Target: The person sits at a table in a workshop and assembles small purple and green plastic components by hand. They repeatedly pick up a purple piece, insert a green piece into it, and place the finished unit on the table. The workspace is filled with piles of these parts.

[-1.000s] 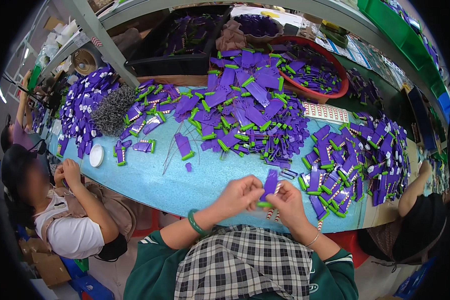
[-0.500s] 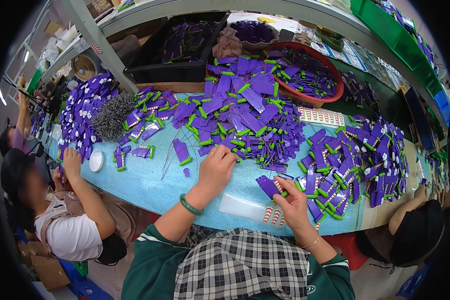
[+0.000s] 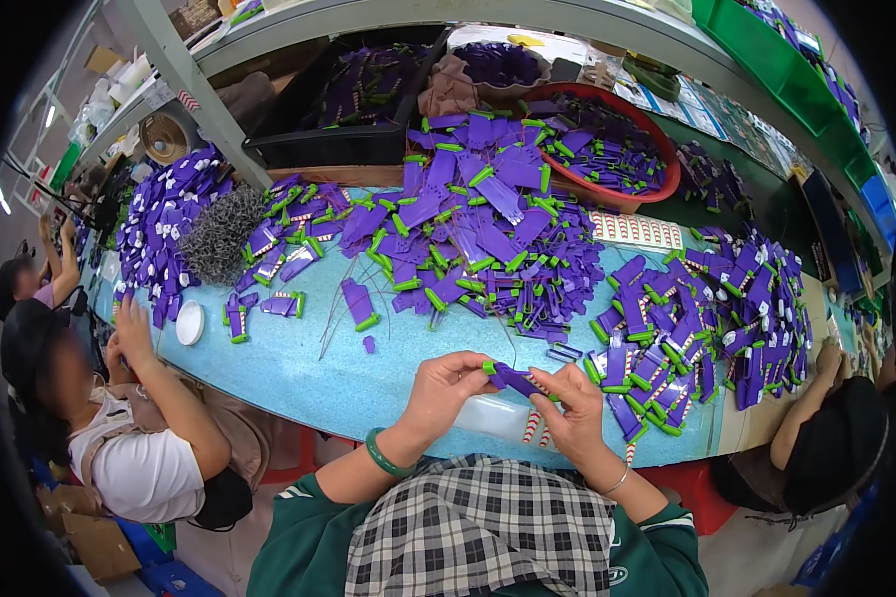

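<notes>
My left hand [image 3: 436, 400], with a green bangle at its wrist, pinches a purple plastic piece with a green end [image 3: 489, 368]; a thin wire runs up from it. Close by, the fingers of my right hand [image 3: 573, 410] grip a purple plastic piece with a striped sticker [image 3: 524, 380]. The two parts meet between my fingertips; whether they are joined I cannot tell. Under my hands lies a clear sticker sheet [image 3: 490, 418], its red-and-white chevron stickers partly hidden by my right hand.
A heap of purple pieces with green ends [image 3: 488, 239] lies ahead, another pile [image 3: 707, 318] to the right. Behind stand a red basin [image 3: 675, 179] and a black crate [image 3: 319, 149]. Leftward are a tangle of grey metal parts [image 3: 219, 234], a white dish [image 3: 190, 322] and a co-worker [image 3: 139, 448].
My left hand has come back from the heap, down and right, with a green-ended purple piece. My right hand's piece has swung round to meet it between my fingers.
</notes>
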A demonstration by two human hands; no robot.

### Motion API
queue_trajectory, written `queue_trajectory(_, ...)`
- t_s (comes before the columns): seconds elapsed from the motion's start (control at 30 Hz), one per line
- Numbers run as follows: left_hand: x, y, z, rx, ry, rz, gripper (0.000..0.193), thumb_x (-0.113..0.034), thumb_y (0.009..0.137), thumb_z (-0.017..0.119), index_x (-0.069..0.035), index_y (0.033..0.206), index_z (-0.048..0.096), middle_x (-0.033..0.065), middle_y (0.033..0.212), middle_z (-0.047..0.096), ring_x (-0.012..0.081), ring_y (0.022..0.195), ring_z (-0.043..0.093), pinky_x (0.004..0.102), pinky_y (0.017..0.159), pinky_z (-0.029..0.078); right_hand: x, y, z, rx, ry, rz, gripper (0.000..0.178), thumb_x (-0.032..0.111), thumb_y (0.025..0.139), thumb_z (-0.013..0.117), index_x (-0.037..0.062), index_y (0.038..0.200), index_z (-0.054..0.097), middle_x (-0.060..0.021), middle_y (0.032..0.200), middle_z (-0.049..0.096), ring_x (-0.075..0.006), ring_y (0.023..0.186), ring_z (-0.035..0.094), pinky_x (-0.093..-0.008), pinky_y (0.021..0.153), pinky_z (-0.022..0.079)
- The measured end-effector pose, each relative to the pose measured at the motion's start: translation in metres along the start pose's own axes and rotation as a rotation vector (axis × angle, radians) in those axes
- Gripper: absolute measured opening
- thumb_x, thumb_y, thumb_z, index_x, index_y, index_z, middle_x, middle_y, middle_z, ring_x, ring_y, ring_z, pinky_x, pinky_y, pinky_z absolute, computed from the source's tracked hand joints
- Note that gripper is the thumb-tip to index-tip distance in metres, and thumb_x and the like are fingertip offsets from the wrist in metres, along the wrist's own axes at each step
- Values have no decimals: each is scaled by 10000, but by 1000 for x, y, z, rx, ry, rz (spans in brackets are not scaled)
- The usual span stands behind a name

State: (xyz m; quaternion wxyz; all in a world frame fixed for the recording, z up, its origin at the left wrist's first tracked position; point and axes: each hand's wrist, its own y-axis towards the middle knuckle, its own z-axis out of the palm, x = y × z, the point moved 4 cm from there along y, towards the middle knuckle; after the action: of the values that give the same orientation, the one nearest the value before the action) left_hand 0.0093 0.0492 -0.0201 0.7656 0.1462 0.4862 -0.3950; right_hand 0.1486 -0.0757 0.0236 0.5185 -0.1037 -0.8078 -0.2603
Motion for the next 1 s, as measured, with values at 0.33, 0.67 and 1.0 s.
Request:
queue_trajectory(0.33, 12, -23, 3, 88, 198, -208, 163, 20, 874, 578, 56, 1021, 641, 106, 934, 664, 166, 847, 654, 305, 791, 560, -7, 5, -17, 467, -50, 137, 402, -16, 718, 694, 112, 1099, 695, -43, 686, 521, -141, 628, 500, -287, 580, 413)
queue_trajectory(0.67, -3, -20, 23, 149, 122, -132, 131, -40, 828, 659, -2, 954, 650, 14, 934, 635, 92, 842, 595, 238, 737, 493, -10, -12, 15, 238, 657, 479, 497, -77, 760, 688, 5, 1233, 558, -44, 917, 619, -96, 702, 609, -231, 631, 531)
queue_trajectory(1.0, -44, -15, 41, 487, 750, 246, 103, -66, 806, 675, 9, 832, 609, 19, 874, 611, 76, 777, 568, 243, 662, 453, 23, 32, -4, 602, -28, -237, 122, 134, 773, 709, 50, 803, 626, -50, 746, 595, -205, 657, 603, -305, 554, 473)
